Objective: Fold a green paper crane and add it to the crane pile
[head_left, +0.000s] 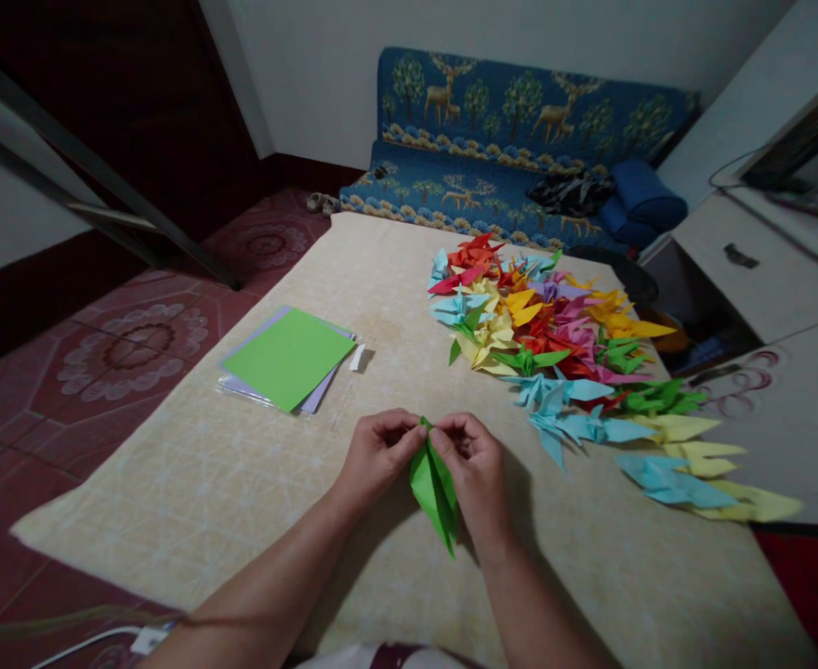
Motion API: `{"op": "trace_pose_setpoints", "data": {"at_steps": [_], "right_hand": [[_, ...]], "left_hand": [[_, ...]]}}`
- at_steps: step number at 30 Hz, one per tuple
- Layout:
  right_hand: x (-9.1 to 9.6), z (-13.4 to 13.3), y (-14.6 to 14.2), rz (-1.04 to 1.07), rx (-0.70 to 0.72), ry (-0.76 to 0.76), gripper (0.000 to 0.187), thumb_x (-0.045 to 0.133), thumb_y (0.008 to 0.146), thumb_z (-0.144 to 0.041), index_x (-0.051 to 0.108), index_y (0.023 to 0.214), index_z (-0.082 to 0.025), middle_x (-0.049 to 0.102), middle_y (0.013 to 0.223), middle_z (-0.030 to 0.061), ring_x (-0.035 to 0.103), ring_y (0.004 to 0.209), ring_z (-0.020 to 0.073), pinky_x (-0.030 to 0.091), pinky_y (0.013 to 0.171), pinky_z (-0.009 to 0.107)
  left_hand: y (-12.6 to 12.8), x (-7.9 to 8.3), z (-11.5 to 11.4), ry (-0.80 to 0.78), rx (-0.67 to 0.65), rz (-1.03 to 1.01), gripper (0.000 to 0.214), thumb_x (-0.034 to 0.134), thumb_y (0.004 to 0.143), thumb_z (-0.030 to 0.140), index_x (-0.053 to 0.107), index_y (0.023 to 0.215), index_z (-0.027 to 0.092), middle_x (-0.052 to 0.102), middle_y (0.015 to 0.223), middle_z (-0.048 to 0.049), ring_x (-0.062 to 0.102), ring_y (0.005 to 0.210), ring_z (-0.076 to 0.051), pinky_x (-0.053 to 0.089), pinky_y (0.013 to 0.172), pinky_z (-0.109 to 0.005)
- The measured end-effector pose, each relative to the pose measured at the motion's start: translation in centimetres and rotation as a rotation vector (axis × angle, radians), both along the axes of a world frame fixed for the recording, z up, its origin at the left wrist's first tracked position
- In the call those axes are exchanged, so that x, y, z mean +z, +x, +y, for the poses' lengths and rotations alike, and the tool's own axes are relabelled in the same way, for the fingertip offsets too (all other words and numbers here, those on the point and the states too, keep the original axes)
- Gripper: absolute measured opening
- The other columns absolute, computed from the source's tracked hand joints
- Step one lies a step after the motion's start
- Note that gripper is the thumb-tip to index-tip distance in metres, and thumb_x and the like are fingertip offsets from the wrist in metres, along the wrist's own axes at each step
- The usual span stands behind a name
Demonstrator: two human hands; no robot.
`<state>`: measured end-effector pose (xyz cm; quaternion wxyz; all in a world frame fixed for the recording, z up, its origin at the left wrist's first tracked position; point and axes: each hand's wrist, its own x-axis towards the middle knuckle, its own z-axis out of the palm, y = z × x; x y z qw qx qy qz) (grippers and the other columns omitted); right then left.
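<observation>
Between both hands is a green origami crane (434, 492), partly folded, its long pointed flaps hanging down toward me. My left hand (379, 452) pinches its upper end with thumb and forefinger. From the other side, my right hand (473, 462) pinches the same end, the two thumbs almost meeting. The fingertips cover the top of the fold. Ahead and to the left lies a stack of square paper with a green sheet (289, 358) on top and lilac sheets beneath. A pile of finished paper cranes (541, 325) in several colours spreads over the right side.
A cream patterned cloth covers the table (192, 502). Near the paper lies a small white scrap (357, 358). Behind the table stands a blue sofa (465, 186) with deer on it. A cabinet (785, 269) is at right, and a white cable with a plug (148, 639) at lower left.
</observation>
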<state>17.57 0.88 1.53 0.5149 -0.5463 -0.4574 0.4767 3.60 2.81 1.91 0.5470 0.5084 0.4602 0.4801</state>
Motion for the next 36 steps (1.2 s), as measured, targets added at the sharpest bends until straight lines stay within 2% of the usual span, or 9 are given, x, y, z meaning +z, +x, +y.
{"op": "trace_pose_setpoints", "data": {"at_steps": [5,9,15,22,25,28,31,33,36], "right_hand": [[0.2,0.2,0.1,-0.062,0.018,0.102,0.010,0.067,0.079,-0.029,0.063,0.077,-0.020,0.060,0.075,-0.0008,0.057,0.069,0.0146,0.044,0.061,0.022],[0.2,0.2,0.2,-0.078,0.037,0.144,0.008,0.065,0.080,-0.027,0.063,0.076,-0.020,0.058,0.076,-0.0006,0.057,0.071,0.0148,0.044,0.063,0.023],[0.4,0.4,0.7,-0.081,0.098,0.095,0.006,0.066,0.077,-0.024,0.063,0.074,-0.020,0.058,0.072,-0.0014,0.055,0.067,0.0142,0.043,0.060,0.023],[0.4,0.4,1.3,0.030,0.152,-0.026,0.011,0.069,0.074,-0.027,0.061,0.071,-0.020,0.057,0.065,-0.0031,0.055,0.062,0.0135,0.043,0.057,0.022],[0.4,0.3,0.9,-0.003,0.101,-0.047,0.013,0.069,0.075,-0.032,0.062,0.079,-0.022,0.062,0.071,-0.0013,0.059,0.067,0.0155,0.047,0.060,0.024],[0.2,0.3,0.5,0.004,0.079,-0.057,0.022,0.071,0.073,-0.034,0.063,0.091,-0.023,0.069,0.084,0.0022,0.066,0.078,0.0194,0.052,0.067,0.028],[-0.2,0.4,0.3,0.019,0.066,-0.076,0.026,0.073,0.071,-0.034,0.063,0.092,-0.024,0.071,0.082,0.0029,0.068,0.076,0.0205,0.053,0.066,0.030],[-0.5,0.6,0.4,0.020,0.055,-0.085,0.022,0.073,0.070,-0.032,0.063,0.087,-0.024,0.070,0.075,0.0016,0.067,0.070,0.0195,0.053,0.062,0.030],[-0.5,1.0,1.1,0.018,0.071,-0.070,0.017,0.074,0.068,-0.030,0.065,0.080,-0.021,0.069,0.070,0.0012,0.065,0.065,0.0175,0.052,0.059,0.028]], "left_hand": [[-0.2,0.0,-0.2,0.125,-0.101,0.133,0.028,0.061,0.086,0.032,0.067,0.068,0.011,0.055,0.063,-0.0016,0.049,0.061,-0.011,0.037,0.056,-0.023],[-0.3,0.2,-0.3,0.191,-0.104,0.198,0.034,0.054,0.091,0.032,0.059,0.063,0.012,0.049,0.061,0.0002,0.045,0.059,-0.011,0.034,0.056,-0.024],[-0.3,0.1,-0.6,0.267,-0.110,0.258,0.038,0.050,0.092,0.031,0.050,0.059,0.014,0.043,0.058,0.0023,0.040,0.056,-0.010,0.031,0.055,-0.025],[-0.3,-0.2,-0.4,0.280,-0.155,0.201,0.032,0.062,0.086,0.029,0.060,0.059,0.013,0.051,0.057,0.0004,0.047,0.057,-0.011,0.035,0.055,-0.024],[-0.2,-0.2,-0.1,0.221,-0.058,0.154,0.028,0.066,0.083,0.030,0.065,0.060,0.013,0.054,0.057,-0.0003,0.049,0.056,-0.011,0.037,0.053,-0.023],[0.0,-0.3,0.1,0.122,0.138,0.107,0.024,0.071,0.078,0.031,0.068,0.061,0.014,0.058,0.058,-0.0007,0.050,0.054,-0.011,0.038,0.050,-0.022],[0.1,-0.3,0.2,0.016,0.263,-0.005,0.019,0.076,0.071,0.031,0.070,0.066,0.014,0.064,0.062,-0.0019,0.054,0.054,-0.011,0.041,0.050,-0.021],[0.0,-0.3,0.2,-0.016,0.289,-0.078,0.019,0.079,0.068,0.029,0.071,0.078,0.014,0.064,0.059,0.0002,0.054,0.050,-0.010,0.042,0.049,-0.020],[-0.5,-0.3,0.3,-0.048,0.243,-0.128,0.041,0.082,0.064,0.025,0.067,0.102,0.015,0.059,0.053,0.0055,0.052,0.045,-0.008,0.042,0.046,-0.018]]}}
